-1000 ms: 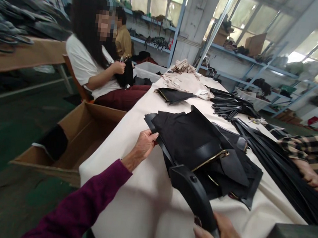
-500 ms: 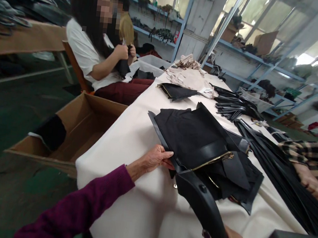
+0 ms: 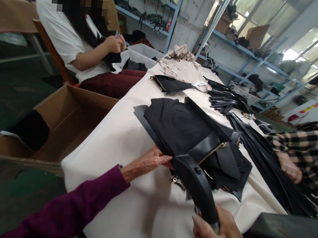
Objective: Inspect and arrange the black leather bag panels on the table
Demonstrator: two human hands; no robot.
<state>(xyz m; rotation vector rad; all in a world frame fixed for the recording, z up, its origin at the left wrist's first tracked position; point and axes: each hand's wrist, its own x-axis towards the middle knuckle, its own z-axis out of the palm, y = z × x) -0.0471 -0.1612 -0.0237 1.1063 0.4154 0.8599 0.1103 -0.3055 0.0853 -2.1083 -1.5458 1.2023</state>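
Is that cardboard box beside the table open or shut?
Open: no lid or flap covers the top of the cardboard box, and its inside walls show.

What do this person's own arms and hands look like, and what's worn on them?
The left hand wears no glove, below a long purple sleeve with a close-fitting cuff. The right hand is gloveless too; no sleeve shows there.
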